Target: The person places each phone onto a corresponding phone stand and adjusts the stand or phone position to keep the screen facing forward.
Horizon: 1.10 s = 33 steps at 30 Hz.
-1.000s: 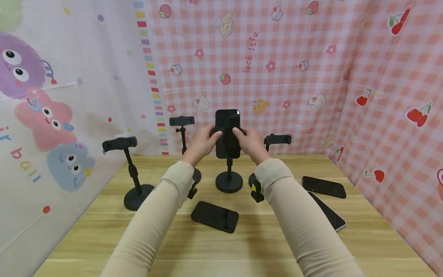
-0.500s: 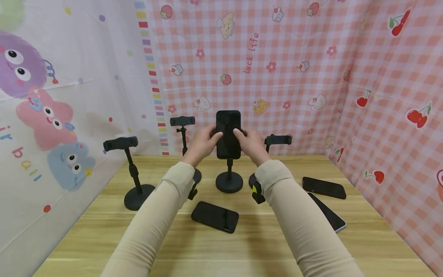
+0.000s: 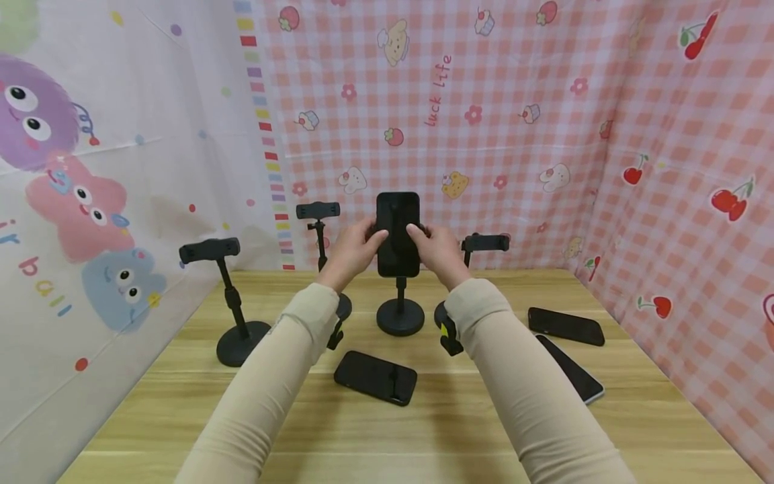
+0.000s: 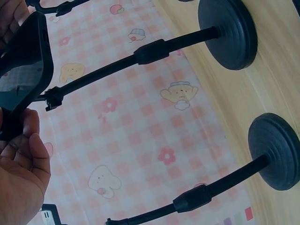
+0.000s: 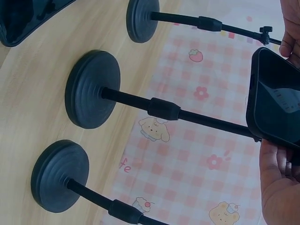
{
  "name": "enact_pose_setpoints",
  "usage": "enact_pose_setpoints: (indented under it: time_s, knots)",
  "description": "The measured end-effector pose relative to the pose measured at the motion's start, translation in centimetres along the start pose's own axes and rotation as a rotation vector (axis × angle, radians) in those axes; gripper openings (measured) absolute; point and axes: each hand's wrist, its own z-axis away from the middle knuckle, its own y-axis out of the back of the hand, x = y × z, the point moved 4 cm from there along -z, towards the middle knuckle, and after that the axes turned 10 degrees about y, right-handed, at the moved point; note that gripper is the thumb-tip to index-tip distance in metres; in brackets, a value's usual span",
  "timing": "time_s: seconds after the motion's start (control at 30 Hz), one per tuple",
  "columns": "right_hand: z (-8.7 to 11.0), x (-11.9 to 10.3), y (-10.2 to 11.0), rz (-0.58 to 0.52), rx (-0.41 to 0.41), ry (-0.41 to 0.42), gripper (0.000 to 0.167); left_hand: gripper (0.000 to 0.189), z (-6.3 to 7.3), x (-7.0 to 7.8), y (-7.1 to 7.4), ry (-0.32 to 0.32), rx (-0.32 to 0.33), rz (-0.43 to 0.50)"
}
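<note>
A black smartphone (image 3: 398,235) stands upright at the top of the middle phone stand (image 3: 400,317), its screen dark. My left hand (image 3: 353,247) grips its left edge, thumb over the screen. On the opposite edge my right hand (image 3: 443,249) holds it the same way, fingers curled behind. The stand's clamp is hidden by the phone. From the left wrist, the phone (image 4: 44,61) shows at the end of the pole, with the left hand (image 4: 23,183) around its side. The right wrist view has the phone (image 5: 276,98) between both hands, the right hand (image 5: 281,187) below it.
Other black phone stands flank the middle one: a left stand (image 3: 240,343), a taller one (image 3: 318,212) behind my left hand, and a right one (image 3: 486,243). Phones lie flat: one in front (image 3: 375,378), two at right, a black one (image 3: 566,326) and a pale-edged one (image 3: 571,370).
</note>
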Motion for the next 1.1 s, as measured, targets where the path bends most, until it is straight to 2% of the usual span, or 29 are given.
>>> enact_pose_setpoints:
  time_s: [0.43, 0.73, 1.1]
  knots:
    - [0.0, 0.2, 0.0, 0.004, 0.013, 0.005, 0.056, 0.027, 0.4, 0.1, 0.0, -0.043, 0.02, 0.009]
    - [0.3, 0.4, 0.0, -0.13, 0.013, -0.003, 0.048, 0.041, 0.7, 0.1, -0.4, -0.033, 0.03, -0.007]
    - [0.7, 0.5, -0.1, -0.163, 0.008, 0.045, 0.045, 0.046, 1.2, -0.2, -0.4, -0.065, 0.035, -0.026]
